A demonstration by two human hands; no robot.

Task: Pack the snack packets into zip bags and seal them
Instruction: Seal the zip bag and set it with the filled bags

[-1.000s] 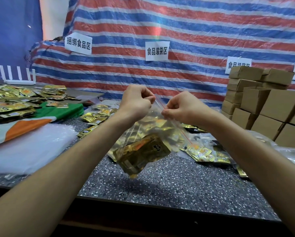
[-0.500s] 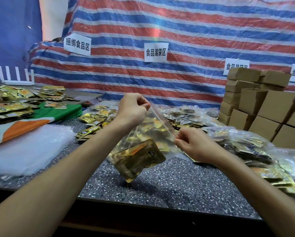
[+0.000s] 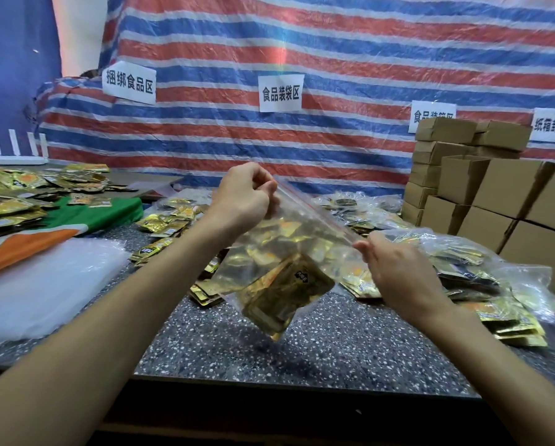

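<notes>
Speckled grey stone forms the top of the desk, which has a dark front edge. Above its middle, in the air, hangs the zip bag. It is thin, clear, wrinkled plastic with a red strip along the mouth, and the mouth slopes from upper left down to the right. Inside it, shiny gold snack packets, flat and rectangular, are gathered in the low corner. The left hand is curled and pinches the upper end of the strip. The right hand pinches the lower end between thumb and fingers. I cannot tell if the strip is closed.

Behind the bag, loose gold packets lie on the stone. Near the right edge is a heap of filled clear bags, and at the far right corner stand brown cardboard boxes, square and matte. Toward the left edge lie white translucent sheets and a green and orange cloth. A crinkled tarpaulin with red, blue and white stripes covers the back and carries white paper labels.
</notes>
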